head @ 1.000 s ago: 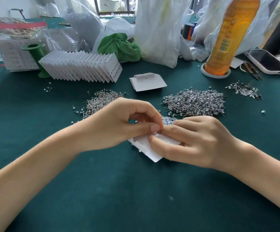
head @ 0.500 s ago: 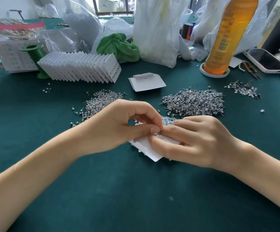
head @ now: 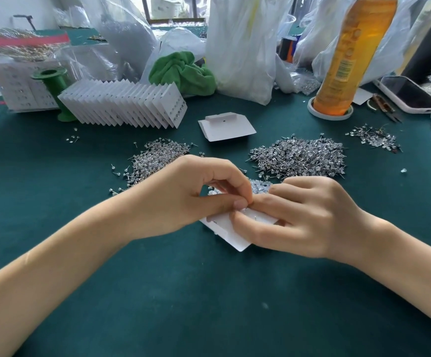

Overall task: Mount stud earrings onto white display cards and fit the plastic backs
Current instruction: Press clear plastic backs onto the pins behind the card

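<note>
A white display card (head: 231, 234) lies tilted between my hands, low over the green table. My left hand (head: 191, 197) pinches thumb against fingertips at the card's top edge; what sits in the pinch is too small to make out. My right hand (head: 304, 217) curls round the card, thumb on its face and fingers behind it. A thin stud post (head: 256, 217) pokes up from the card. Two heaps of loose stud earrings lie beyond, one at the left (head: 157, 157) and a larger one at the right (head: 302, 158). Small clear plastic backs (head: 259, 185) peek out between my hands.
A fanned row of white cards (head: 124, 106) stands at the back left by a green spool (head: 54, 94). A stack of blank cards (head: 226, 126) lies mid-table. An orange bottle (head: 348, 57), two phones (head: 407, 95), snips (head: 384, 106), a green cloth (head: 183, 72) and plastic bags crowd the rear.
My hands stay joined at the card's top edge, with only slight finger shifts. The card has not moved noticeably.
</note>
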### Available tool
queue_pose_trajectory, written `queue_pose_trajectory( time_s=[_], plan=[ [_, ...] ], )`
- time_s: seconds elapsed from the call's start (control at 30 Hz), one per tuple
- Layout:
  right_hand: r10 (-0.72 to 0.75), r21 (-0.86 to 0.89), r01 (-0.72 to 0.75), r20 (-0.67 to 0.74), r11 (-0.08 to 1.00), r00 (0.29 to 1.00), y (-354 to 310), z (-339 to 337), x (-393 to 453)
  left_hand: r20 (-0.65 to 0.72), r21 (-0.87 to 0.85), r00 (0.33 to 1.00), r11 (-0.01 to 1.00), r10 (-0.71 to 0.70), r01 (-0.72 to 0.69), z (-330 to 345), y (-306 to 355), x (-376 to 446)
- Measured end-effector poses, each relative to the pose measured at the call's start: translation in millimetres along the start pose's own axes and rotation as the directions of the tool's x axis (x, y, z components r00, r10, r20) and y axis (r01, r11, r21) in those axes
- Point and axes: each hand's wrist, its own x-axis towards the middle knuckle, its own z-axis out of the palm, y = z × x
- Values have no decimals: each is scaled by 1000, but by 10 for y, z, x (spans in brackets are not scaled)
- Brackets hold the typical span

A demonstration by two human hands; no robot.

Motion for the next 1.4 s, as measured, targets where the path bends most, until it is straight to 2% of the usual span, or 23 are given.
queue_pose_trajectory(
  time_s=[0.17,0.37,0.47,0.73,1.4],
  plan=[
    [4,-27,-4,1,1000,1000,-16,-3,2,-2,24,1000,999,22,-22,8,-8,1],
    [45,51,-48,50,998,998,73,-36,46,-74,-171,994,983,-80,66,-24,-28,3],
    [45,41,-49,81,998,996,79,-40,42,-83,-174,991,981,-101,85,-25,-41,13],
    [6,0,-6,51,1000,999,61,6,0,-98,-265,985,957,-146,115,-10,-39,15],
    [-26,-47,25,-12,999,1000,25,40,20,-36,-73,999,997,-36,33,-28,-43,10]
  ],
)
